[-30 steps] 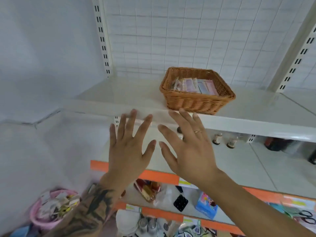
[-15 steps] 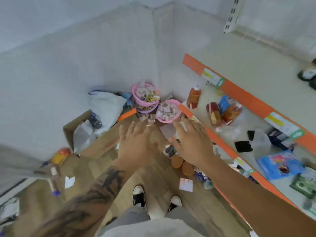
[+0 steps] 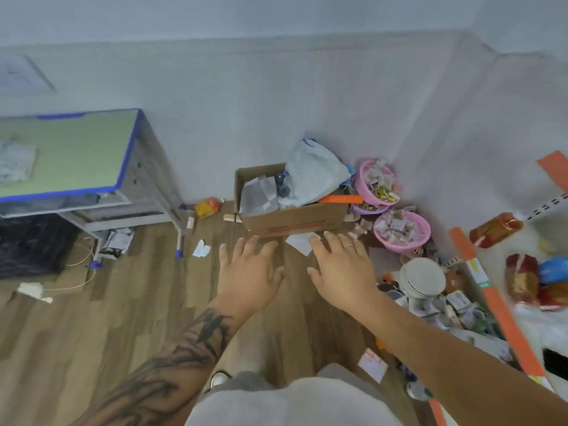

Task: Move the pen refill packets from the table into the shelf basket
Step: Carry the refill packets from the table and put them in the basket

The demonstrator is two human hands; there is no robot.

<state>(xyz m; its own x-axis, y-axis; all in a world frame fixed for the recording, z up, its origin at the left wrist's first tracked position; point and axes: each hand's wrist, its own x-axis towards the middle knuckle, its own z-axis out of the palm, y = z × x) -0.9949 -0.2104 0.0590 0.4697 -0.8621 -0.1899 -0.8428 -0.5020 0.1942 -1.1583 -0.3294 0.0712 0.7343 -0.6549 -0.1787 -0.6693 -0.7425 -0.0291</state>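
Observation:
My left hand [image 3: 249,272] and my right hand [image 3: 341,269] are stretched out side by side above the wooden floor, fingers spread, holding nothing. The table [image 3: 70,149] with a green top and blue edge stands at the far left. A pale blurred pile [image 3: 15,162], possibly the pen refill packets, lies on its left end. The shelf basket is out of view.
A cardboard box [image 3: 292,219] with bags in it sits against the wall just beyond my hands. Pink bowls [image 3: 402,232] full of small items stand to its right. Orange-edged shelves [image 3: 504,305] with goods run along the right. Scraps of paper litter the floor.
The view has swung left and down, from the shelf with the basket to the floor and then toward the table. Both hands stay spread and empty in front of me.

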